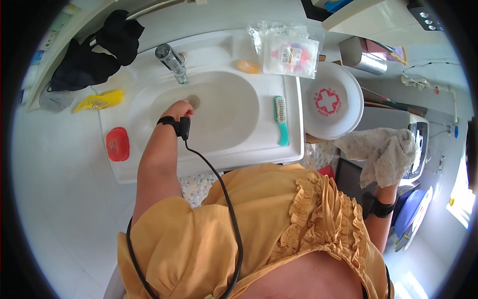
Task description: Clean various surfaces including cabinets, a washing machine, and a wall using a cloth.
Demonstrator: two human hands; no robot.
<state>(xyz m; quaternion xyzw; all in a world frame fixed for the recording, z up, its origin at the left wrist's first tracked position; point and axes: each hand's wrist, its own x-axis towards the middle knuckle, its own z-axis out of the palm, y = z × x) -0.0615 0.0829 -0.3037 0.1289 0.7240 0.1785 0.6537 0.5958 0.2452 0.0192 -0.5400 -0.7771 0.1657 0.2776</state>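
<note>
My left hand point(180, 110) is down in the basin of the white sink point(226, 127), beside the drain point(193, 102) and below the chrome faucet point(172, 62). Its fingers are curled, and whatever they may hold is hidden. Off to the right, a rumpled grey towel point(381, 152) is raised above the floor in my right hand point(387, 187), which the cloth mostly covers. A black band with a cable circles my left wrist, and another black band is on the right one.
A green-handled brush point(281, 122) and an orange soap bar point(248, 67) lie on the sink rim, with a red soap dish point(117, 144) and yellow packet point(99, 101) at left. Plastic packages point(291, 52) overhang a white washbasin point(331, 102). Black cloth point(89, 62) hangs at far left.
</note>
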